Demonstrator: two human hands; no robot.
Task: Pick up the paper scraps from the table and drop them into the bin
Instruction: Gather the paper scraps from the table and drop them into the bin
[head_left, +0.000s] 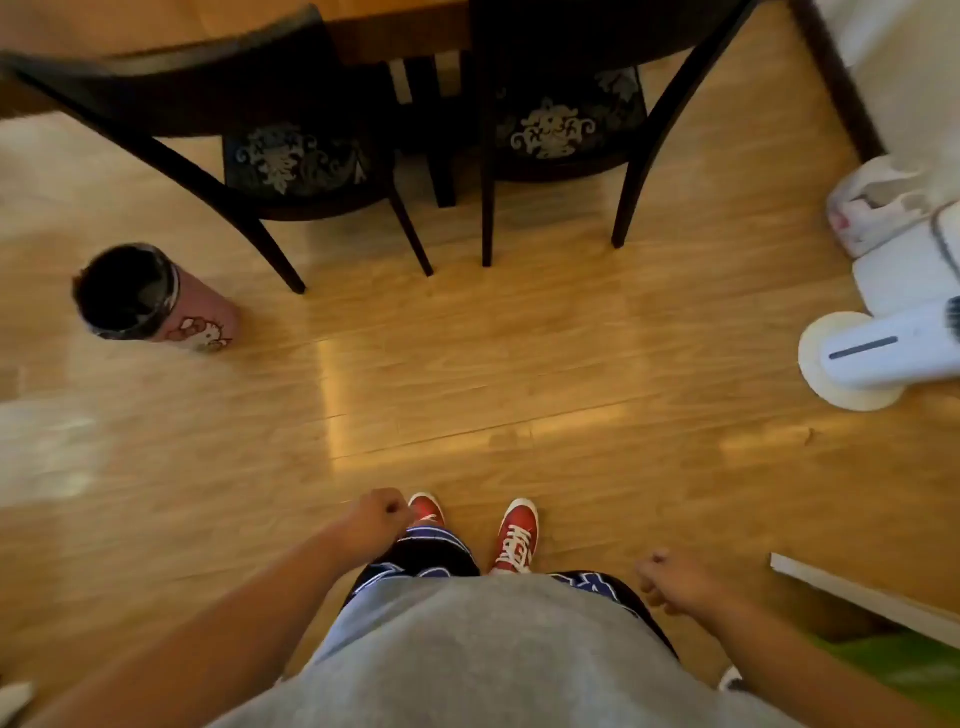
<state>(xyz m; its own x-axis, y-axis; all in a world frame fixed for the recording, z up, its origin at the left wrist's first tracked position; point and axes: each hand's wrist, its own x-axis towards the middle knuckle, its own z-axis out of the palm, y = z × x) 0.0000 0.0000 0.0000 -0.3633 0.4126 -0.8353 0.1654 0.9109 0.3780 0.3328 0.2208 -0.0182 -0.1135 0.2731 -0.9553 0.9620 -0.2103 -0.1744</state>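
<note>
The pink bin (156, 301) with a black liner and a cartoon cat on its side stands on the wooden floor at the left. Only the table's edge (395, 31) shows at the top, behind two chairs, and no paper scraps are in view. My left hand (379, 517) hangs low in front of my legs with its fingers loosely curled, and nothing shows in it. My right hand (672, 582) hangs at my right side, also loosely curled, with nothing visible in it. Both hands are far from the bin and the table.
Two dark chairs (291, 156) (561, 130) are pushed under the table. A white floor appliance (878, 353) and white slippers (872, 208) lie at the right. A white board edge (857, 592) runs at the lower right. Open wooden floor lies between me and the chairs.
</note>
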